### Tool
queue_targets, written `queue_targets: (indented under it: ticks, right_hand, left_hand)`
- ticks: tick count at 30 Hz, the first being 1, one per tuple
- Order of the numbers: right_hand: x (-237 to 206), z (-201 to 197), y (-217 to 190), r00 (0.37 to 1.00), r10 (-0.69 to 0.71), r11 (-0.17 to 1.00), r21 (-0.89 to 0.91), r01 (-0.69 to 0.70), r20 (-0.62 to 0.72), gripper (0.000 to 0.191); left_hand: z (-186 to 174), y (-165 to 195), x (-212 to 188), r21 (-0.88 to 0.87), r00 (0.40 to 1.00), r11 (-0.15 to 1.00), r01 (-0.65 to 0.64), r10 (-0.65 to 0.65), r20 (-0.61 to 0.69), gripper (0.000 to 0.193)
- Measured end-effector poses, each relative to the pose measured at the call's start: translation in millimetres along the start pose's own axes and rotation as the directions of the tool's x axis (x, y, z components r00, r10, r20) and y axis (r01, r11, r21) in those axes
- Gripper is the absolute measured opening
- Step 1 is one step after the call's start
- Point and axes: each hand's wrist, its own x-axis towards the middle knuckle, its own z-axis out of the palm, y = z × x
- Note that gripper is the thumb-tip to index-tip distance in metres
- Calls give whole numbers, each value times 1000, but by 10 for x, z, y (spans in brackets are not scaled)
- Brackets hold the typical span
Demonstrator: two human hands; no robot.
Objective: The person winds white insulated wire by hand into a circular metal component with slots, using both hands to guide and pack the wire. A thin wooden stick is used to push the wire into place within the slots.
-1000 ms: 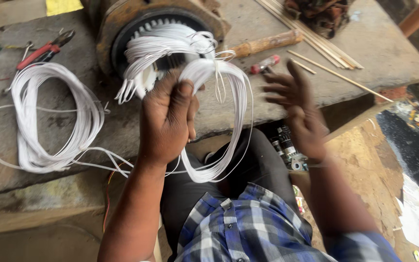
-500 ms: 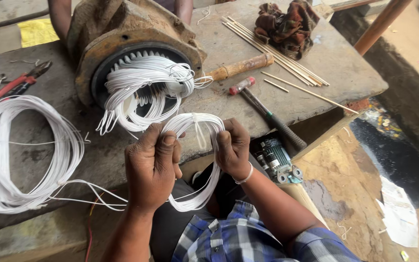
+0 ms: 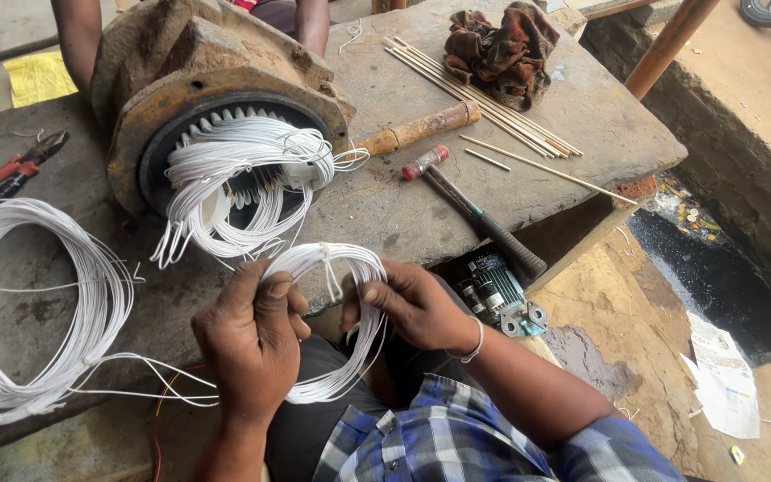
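At the far left, well out from the left hand, a large loose hank of white wire (image 3: 33, 312) lies on the stone bench (image 3: 385, 205), with red-handled pliers (image 3: 6, 174) beyond it. The left hand (image 3: 252, 344) is closed around the near side of a smaller coil of white wire (image 3: 336, 326), its thumb pressed over the strands. The coil is held upright between the two hands, just above the lap and just short of the bench edge. Ahead of both hands a rusty motor stator (image 3: 216, 125) stands on the bench, with white windings (image 3: 243, 174) already spilling from its slots. The right hand (image 3: 417, 303) pinches the top right of the coil, fingertips bunching the strands together. Beyond the right hand lie a wooden-handled tool (image 3: 417, 129), a hammer (image 3: 479, 219), a row of thin sticks (image 3: 484, 94) and a crumpled rag (image 3: 501, 49).

The step in hand is judged to be the shaping of a coil before it is fitted. The next move appears to call for the strands to be kept flat and untangled while the coil is brought up to the stator slots.
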Motion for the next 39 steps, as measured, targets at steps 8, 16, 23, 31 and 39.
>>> queue_targets:
  ticks: [8, 16, 23, 31, 39]
  right_hand:
    - [-48, -298, -203, 951, 112, 987, 78, -140, 288, 42]
    - [-62, -217, 44, 972, 124, 981, 124, -151, 202, 45]
    - [15, -109, 45, 956, -183, 981, -106, 162, -230, 31]
    - [-50, -281, 44, 991, 102, 990, 85, -109, 84, 32]
    - [-139, -437, -21, 976, 168, 984, 28, -174, 139, 27]
  left_hand:
    - [-123, -12, -11, -54, 988, 998, -20, 28, 150, 33]
    - [-106, -85, -48, -143, 985, 978, 151, -136, 110, 25]
    - [-54, -119, -44, -265, 965, 937, 228, -181, 188, 28]
    - [-93, -249, -34, -401, 905, 815, 419, -339, 257, 29]
    - [-166, -354, -7, -393, 786, 693, 605, -438, 437, 35]
